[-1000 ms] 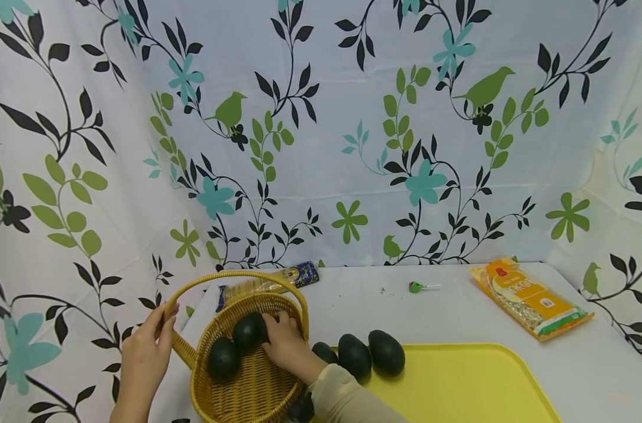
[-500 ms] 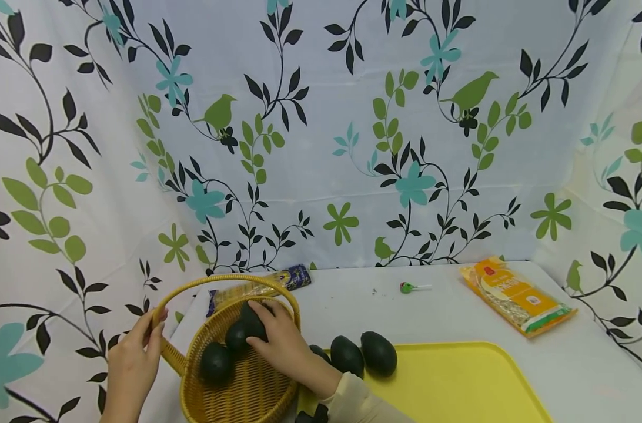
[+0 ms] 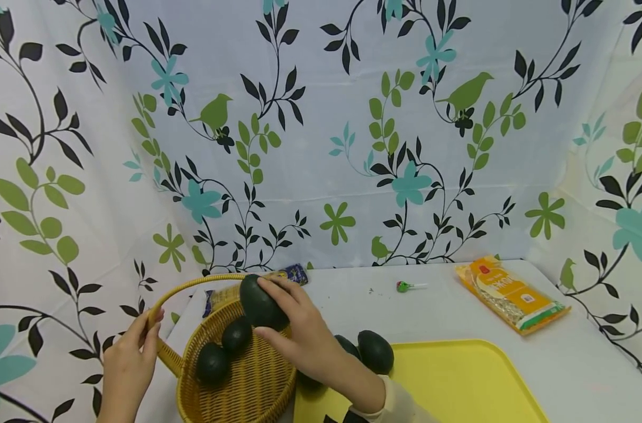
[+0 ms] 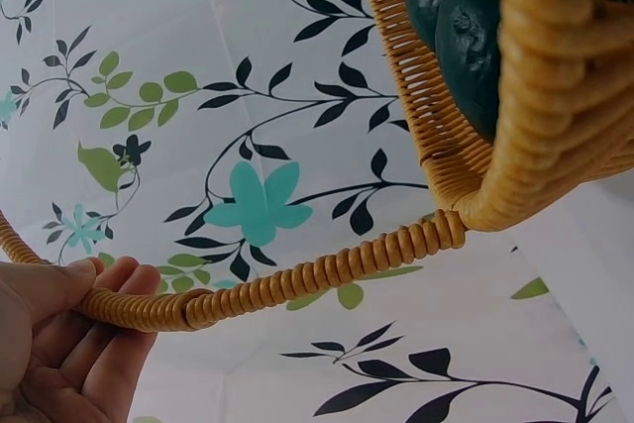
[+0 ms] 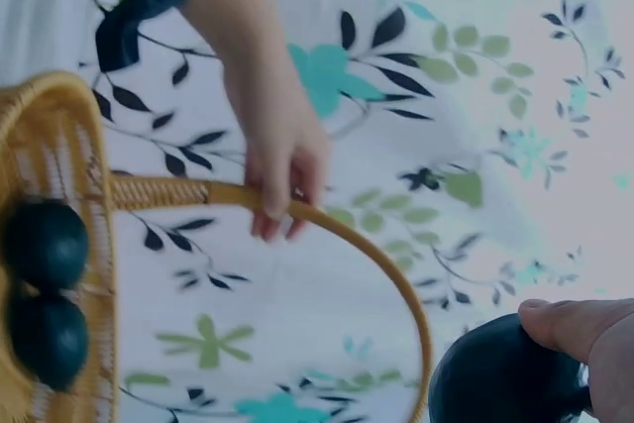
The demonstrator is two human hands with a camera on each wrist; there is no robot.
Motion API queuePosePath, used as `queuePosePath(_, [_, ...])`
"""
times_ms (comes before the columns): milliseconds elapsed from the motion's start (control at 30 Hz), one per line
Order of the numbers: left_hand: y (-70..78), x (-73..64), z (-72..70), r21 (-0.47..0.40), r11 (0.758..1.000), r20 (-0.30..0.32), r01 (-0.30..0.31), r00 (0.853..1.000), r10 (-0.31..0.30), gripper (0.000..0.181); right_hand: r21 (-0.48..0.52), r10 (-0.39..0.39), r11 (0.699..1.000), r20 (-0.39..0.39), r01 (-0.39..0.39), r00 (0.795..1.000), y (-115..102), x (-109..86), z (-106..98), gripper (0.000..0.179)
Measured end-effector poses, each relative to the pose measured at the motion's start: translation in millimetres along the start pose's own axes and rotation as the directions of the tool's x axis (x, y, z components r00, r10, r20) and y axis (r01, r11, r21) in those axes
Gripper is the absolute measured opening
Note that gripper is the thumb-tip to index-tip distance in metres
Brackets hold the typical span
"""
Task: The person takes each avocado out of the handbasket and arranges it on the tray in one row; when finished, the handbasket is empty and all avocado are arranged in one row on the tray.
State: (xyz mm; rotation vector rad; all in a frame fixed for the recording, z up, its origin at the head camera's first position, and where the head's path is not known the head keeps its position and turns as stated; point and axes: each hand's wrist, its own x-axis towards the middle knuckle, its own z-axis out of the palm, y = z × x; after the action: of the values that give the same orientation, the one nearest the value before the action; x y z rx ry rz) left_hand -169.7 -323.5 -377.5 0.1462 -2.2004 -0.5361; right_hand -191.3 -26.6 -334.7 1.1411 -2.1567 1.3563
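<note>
My left hand (image 3: 130, 361) grips the wrapped handle (image 4: 327, 279) of a yellow-brown wicker basket (image 3: 236, 390), thumb on one side and fingers on the other. The basket leans so that its opening shows in the head view. Two dark green avocados (image 3: 213, 363) lie inside it against the left wall. Above the basket's far right rim, my right hand (image 3: 307, 332) holds another dark green avocado (image 3: 263, 302), fingers over its top and thumb below. In the right wrist view this avocado (image 5: 505, 373) is partly cut off by the frame's lower edge, with my thumb on it.
Right of the basket is a yellow tray (image 3: 458, 376) with several avocados (image 3: 376, 351) at its left end, some hidden behind my right arm. A blue-and-clear packet (image 3: 294, 274) lies behind the basket. A lollipop (image 3: 404, 286) and an orange bag (image 3: 514, 296) lie farther back.
My right hand has lifted an avocado from inside the basket to above its rim. My left hand keeps its hold on the handle. The head view has shifted slightly.
</note>
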Motion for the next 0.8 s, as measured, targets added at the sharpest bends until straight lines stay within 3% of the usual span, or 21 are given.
queuePosePath(133, [0.1, 0.1, 1.0, -0.014, 1.0, -0.015, -0.022, 1.0, 0.022, 0.025, -0.027, 0.0, 1.0, -0.124, -0.003, 0.992, 11.4, -3.5, -28.6, 0.066])
queuePosePath(367, [0.3, 0.2, 1.5, -0.006, 1.0, -0.012, -0.03, 0.999, 0.03, 0.025, -0.076, 0.1, 0.989, -0.267, -0.124, 0.958, 34.2, -12.3, -75.8, 0.066])
queuePosePath(567, [2.8, -0.1, 0.2, 0.014, 1.0, 0.026, 0.002, 1.0, -0.003, 0.027, -0.107, 0.182, 0.968, -0.324, -0.227, 0.928, 50.1, -25.7, -102.4, 0.067])
queuePosePath(800, [3.1, 0.1, 0.3, 0.014, 1.0, 0.027, 0.013, 1.0, -0.013, 0.028, -0.147, 0.281, 0.926, -0.345, -0.348, 0.895, 76.8, -47.2, -115.9, 0.066])
